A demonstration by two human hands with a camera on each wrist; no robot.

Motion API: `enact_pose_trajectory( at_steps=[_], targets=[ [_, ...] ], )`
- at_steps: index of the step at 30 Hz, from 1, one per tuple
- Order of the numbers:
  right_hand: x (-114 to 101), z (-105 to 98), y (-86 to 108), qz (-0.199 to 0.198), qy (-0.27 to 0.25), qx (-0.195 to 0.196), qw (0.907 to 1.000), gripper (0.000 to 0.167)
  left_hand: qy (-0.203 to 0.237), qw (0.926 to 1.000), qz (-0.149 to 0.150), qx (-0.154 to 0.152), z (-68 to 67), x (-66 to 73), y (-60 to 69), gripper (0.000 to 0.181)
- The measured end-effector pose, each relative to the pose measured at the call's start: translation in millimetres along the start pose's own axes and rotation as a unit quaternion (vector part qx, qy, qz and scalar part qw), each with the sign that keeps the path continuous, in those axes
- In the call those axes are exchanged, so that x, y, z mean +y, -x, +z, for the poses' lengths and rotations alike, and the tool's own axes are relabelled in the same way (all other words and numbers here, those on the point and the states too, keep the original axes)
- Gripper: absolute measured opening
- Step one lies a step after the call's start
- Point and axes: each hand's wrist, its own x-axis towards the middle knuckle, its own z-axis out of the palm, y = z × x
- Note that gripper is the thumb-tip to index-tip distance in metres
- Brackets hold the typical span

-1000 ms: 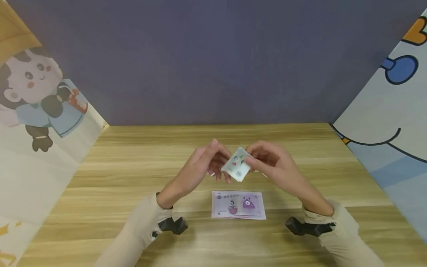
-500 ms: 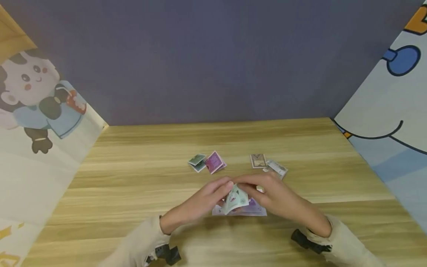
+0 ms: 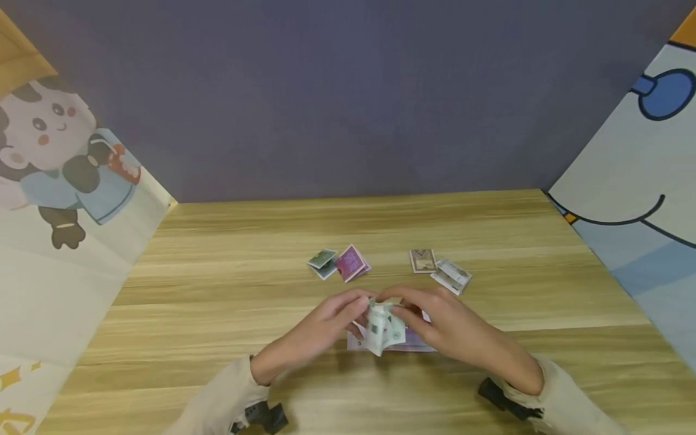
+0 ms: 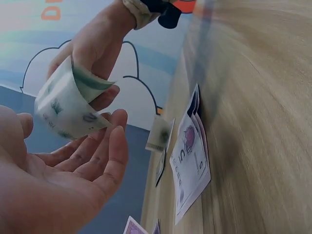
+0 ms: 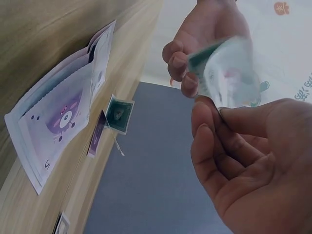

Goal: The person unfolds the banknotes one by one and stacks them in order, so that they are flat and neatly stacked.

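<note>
A pale green play banknote point(image 3: 377, 329), creased and curling open from a fold, is between my two hands. My right hand point(image 3: 440, 314) pinches its edge between thumb and index finger, as the right wrist view point(image 5: 263, 156) shows. Beside the other end is my left hand point(image 3: 331, 314); in the left wrist view its fingers are loosely bent under the green banknote point(image 4: 68, 107), close to a corner, and the thumb stands apart from it. Below both hands lie flat purple banknotes point(image 3: 410, 342) marked 5, partly covered in the head view.
Farther back on the wooden table point(image 3: 228, 241) lie several folded notes: a dark green one point(image 3: 322, 260), a magenta one point(image 3: 350, 263), a brown one point(image 3: 423, 260) and a grey one point(image 3: 451, 276). A dark panel point(image 3: 348, 103) rises behind, with printed walls on both sides.
Both hands have come down toward the purple banknotes, bringing the green banknote, which has gone from folded flat to partly unfolded. The folded notes behind came into sight.
</note>
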Motion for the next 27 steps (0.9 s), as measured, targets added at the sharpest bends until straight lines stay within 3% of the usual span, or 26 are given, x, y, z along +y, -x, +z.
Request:
enact_pose_trajectory(
  at_steps=[15,21,27],
  targets=[
    [5,-13,19.7,0.063,0.006,0.017,0.9978,0.017,-0.018,0.999,-0.002,0.04,-13.8,-3.5,17.5,0.037],
    [11,-14,27.4,0.083,0.001,0.018,0.9964,0.018,0.012,0.9989,-0.01,0.044,-12.7,-7.1,18.1,0.033],
    [18,-11,30.9,0.084,-0.008,0.013,0.9964,0.015,0.001,0.9991,-0.005,0.042,-13.2,-12.5,19.1,0.023]
  ],
)
